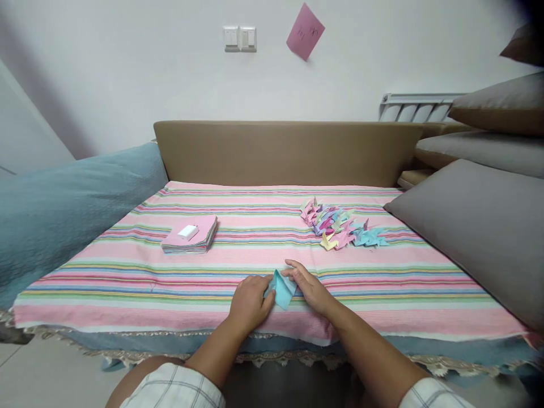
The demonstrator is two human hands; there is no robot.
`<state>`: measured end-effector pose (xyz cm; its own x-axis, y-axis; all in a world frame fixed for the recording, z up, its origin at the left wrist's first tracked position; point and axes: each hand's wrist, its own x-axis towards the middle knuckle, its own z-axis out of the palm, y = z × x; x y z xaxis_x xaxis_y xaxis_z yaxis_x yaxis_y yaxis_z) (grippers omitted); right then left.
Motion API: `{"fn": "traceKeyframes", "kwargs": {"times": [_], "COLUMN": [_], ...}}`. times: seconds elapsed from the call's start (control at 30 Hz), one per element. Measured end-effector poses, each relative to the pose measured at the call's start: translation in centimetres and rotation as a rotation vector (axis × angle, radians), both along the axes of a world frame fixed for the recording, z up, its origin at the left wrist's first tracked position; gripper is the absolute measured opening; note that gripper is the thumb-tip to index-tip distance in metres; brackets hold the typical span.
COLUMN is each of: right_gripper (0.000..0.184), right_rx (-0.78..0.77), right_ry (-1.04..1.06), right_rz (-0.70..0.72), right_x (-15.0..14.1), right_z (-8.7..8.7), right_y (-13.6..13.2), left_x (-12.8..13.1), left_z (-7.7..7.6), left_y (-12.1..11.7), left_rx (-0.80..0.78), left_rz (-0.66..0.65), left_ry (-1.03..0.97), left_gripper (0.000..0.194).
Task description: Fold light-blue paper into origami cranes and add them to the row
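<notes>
Head view, as I read it from my remote station: a pink, multi-striped cloth point(106, 289) covers a couch seat across the middle and lower frame. A brown backrest point(280, 153) stands behind it, below a white wall point(127, 73) bearing two switch plates point(240, 38) and, at top centre-right, a tilted pink note point(305, 32) with handwriting too small for me to read. I record a blue-covered armrest point(80, 192) at the left and grey cushions point(471, 226) stacked at the right. Left of centre lies a stack of paper point(204, 241), pink on top, with a small white block point(187, 232) resting on it. Right of centre I note a cluster of folded paper figures point(342, 237) in pink, yellow, purple and blue. Blue paper point(285, 292), partly folded, sits at lower centre, between the two hands. I find the left hand point(251, 300) closed on its left edge, fingers curled, thumb toward the near side. I find the right hand point(309, 289) partly open, fingers extended and slightly apart, at the paper's upper right edge; how firmly they press, I cannot tell.
</notes>
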<state>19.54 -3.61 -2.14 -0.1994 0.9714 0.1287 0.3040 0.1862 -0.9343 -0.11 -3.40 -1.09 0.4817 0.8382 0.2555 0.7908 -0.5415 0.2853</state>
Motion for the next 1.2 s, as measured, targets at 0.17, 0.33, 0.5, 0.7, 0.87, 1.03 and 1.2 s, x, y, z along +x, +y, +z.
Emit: {"fn": "traceKeyframes", "kwargs": {"times": [0.17, 0.33, 0.5, 0.7, 0.87, 1.03, 1.2], "right_gripper": [0.057, 0.058, 0.064, 0.062, 0.060, 0.061, 0.056], "right_rx": [0.073, 0.062, 0.023, 0.036, 0.094, 0.108, 0.153], "right_ry": [-0.064, -0.120, -0.143, -0.132, -0.160, -0.240, -0.222], "right_rz": [0.016, 0.047, 0.079, 0.089, 0.105, 0.110, 0.069], "right_x": [-0.09, -0.20, -0.17, 0.13, 0.64, 0.71, 0.71], "right_z": [-0.10, 0.18, 0.73, 0.58, 0.37, 0.30, -0.06], "right_y": [0.19, 0.37, 0.54, 0.62, 0.40, 0.08, 0.32], "left_x": [-0.03, -0.06, -0.08, -0.09, 0.00, 0.15, 0.12], "left_z": [0.06, -0.01, -0.07, -0.14, -0.31, -0.44, -0.56], "left_y": [-0.01, 0.03, 0.07, 0.10, 0.09, -0.01, -0.22], "left_rx": [0.009, 0.009, 0.000, -0.012, -0.014, -0.007, 0.014], "left_rz": [0.000, -0.006, -0.010, -0.011, -0.018, -0.012, -0.040], "left_ry": [0.011, 0.005, 0.001, 0.005, 0.020, 0.047, 0.061], "left_gripper": [0.032, 0.031, 0.032, 0.034, 0.038, 0.041, 0.044]}}
